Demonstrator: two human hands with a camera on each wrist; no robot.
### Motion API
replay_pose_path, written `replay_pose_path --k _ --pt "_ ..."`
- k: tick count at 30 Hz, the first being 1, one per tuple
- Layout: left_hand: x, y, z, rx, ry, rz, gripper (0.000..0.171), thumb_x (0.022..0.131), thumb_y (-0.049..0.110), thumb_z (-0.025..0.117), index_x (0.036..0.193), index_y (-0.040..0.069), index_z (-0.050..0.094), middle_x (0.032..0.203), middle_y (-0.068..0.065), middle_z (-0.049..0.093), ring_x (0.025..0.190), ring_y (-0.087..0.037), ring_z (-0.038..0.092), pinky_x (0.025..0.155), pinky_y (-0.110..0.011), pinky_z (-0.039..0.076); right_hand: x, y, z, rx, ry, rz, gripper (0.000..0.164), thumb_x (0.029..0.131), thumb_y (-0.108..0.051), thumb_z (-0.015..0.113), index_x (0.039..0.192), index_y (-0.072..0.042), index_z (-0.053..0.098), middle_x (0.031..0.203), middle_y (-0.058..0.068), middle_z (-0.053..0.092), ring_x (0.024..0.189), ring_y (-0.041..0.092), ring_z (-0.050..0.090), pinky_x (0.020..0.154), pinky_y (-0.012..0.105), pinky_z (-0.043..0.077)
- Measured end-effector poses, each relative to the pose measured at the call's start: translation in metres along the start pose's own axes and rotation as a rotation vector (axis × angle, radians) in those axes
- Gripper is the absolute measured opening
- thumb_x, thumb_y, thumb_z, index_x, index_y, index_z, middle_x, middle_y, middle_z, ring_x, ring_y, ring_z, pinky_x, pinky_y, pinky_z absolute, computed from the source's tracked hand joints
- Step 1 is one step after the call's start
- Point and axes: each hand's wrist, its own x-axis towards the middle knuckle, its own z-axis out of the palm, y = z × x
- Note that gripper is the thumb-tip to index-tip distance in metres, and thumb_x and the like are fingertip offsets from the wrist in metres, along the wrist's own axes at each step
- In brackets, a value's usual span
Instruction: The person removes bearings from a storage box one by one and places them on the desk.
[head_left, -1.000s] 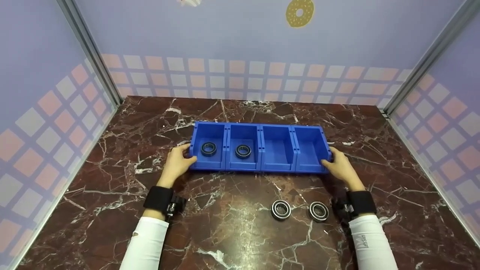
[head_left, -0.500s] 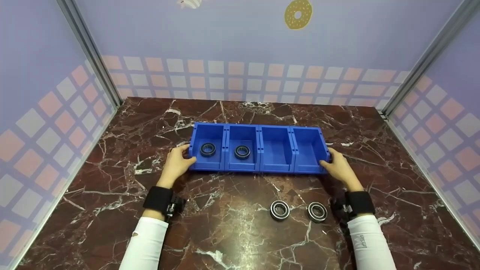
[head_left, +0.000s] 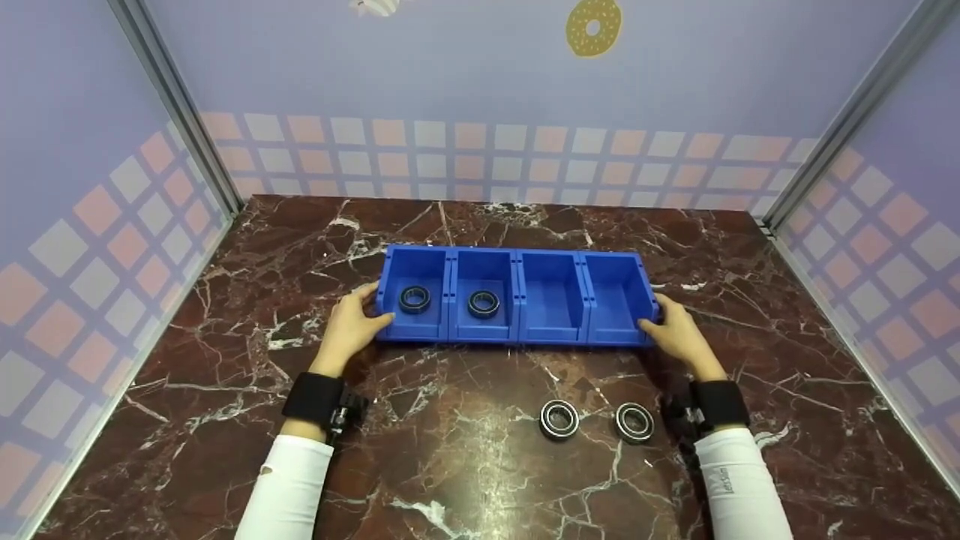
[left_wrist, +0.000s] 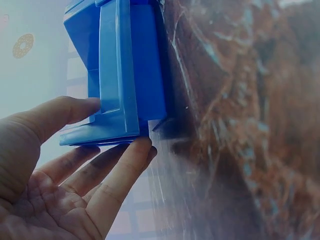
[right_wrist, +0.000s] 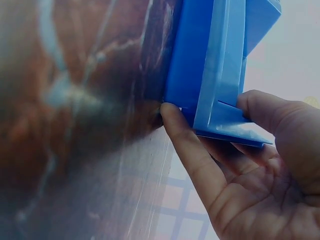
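Observation:
A row of joined blue plastic bins (head_left: 553, 336) sits on the marbled table, with my two hands at its ends. My left hand (head_left: 351, 324) grips the left end wall, thumb over the inside edge and fingers against the outside, as the left wrist view shows. At the opposite end my right hand (head_left: 679, 334) pinches the right wall the same way. One black-sealed ball bearing (head_left: 415, 299) lies in the leftmost bin and another bearing (head_left: 484, 304) in the bin beside it. The two right-hand bins hold nothing.
Two more bearings, a left one (head_left: 559, 420) and a right one (head_left: 634, 423), lie flat on the dark red marbled table (head_left: 450, 450) in front of the bins. Tiled-pattern panels (head_left: 480, 157) enclose the back and both sides.
Both hands keep their hold on the bin row, which shows hardly any movement beyond a tiny shift of the whole view. The bearings stay where they were.

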Motion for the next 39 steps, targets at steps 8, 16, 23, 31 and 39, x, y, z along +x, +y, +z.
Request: replay_pose_path --k 8,16,23,31,39 --pt "-0.002 0.005 -0.006 0.021 0.001 0.002 0.070 0.091 0.013 0.074 0.151 -0.005 0.044 0.146 -0.029 0.056 0.141 -0.045 0.050 0.120 -0.056 0.038 -0.001 -0.002 -0.001 0.005 -0.007 0.010 0.053 0.095 -0.002 0.061 0.143 0.014 0.045 0.129 0.040 0.061 0.117 0.047 0.061 0.106 0.060 0.047" --pt "-0.006 0.011 -0.012 0.095 0.026 0.020 0.070 0.089 0.017 0.077 0.150 -0.001 0.049 0.149 -0.026 0.055 0.138 -0.046 0.053 0.114 -0.057 0.043 0.000 -0.002 -0.001 -0.005 -0.019 0.015 0.056 0.095 -0.003 0.060 0.145 0.015 0.043 0.131 0.041 0.060 0.119 0.047 0.061 0.107 0.059 0.047" --pt "-0.007 0.013 -0.018 0.122 0.031 0.050 0.068 0.088 0.017 0.078 0.149 0.000 0.051 0.146 -0.026 0.058 0.126 -0.046 0.061 0.108 -0.057 0.048 0.000 0.000 -0.001 0.000 -0.018 0.014 0.055 0.095 -0.003 0.059 0.145 0.015 0.043 0.133 0.042 0.058 0.121 0.049 0.058 0.109 0.061 0.045" --pt "-0.009 0.024 -0.023 0.156 0.063 0.090 0.063 0.086 0.015 0.079 0.144 0.001 0.057 0.138 -0.024 0.065 0.113 -0.044 0.068 0.097 -0.057 0.052 0.000 0.000 0.000 0.002 -0.020 0.026 0.054 0.096 -0.003 0.058 0.145 0.014 0.043 0.134 0.040 0.058 0.121 0.048 0.058 0.110 0.060 0.044" --pt "-0.009 0.039 -0.026 0.191 0.059 0.134 0.060 0.086 0.015 0.080 0.142 0.004 0.060 0.137 -0.021 0.067 0.116 -0.040 0.069 0.096 -0.057 0.053 0.001 0.001 0.000 0.005 -0.018 0.017 0.054 0.095 -0.002 0.058 0.144 0.015 0.043 0.131 0.040 0.060 0.118 0.046 0.060 0.107 0.059 0.046"
